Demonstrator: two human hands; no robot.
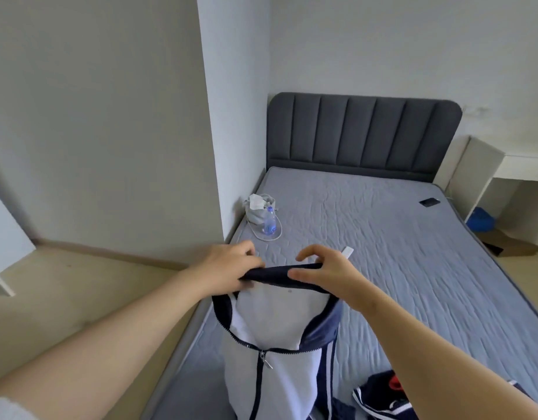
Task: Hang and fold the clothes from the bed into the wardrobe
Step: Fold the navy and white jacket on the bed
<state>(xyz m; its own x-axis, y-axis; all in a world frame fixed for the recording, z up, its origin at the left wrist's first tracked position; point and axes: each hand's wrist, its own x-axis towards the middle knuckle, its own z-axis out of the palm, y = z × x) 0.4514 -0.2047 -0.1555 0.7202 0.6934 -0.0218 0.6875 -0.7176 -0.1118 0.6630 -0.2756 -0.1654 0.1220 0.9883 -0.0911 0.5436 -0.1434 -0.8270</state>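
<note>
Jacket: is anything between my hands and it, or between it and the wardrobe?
Nothing stands between them: the left hand and right hand both grip the jacket by its collar, holding it above the bed. The wardrobe is not in view, so that path cannot be judged.

Both arms are bare from the upper arm down; the left hand [231, 265] and right hand [325, 274] are bare; a pale grey, soft-looking sleeve [6, 409] edges the left upper arm.
</note>
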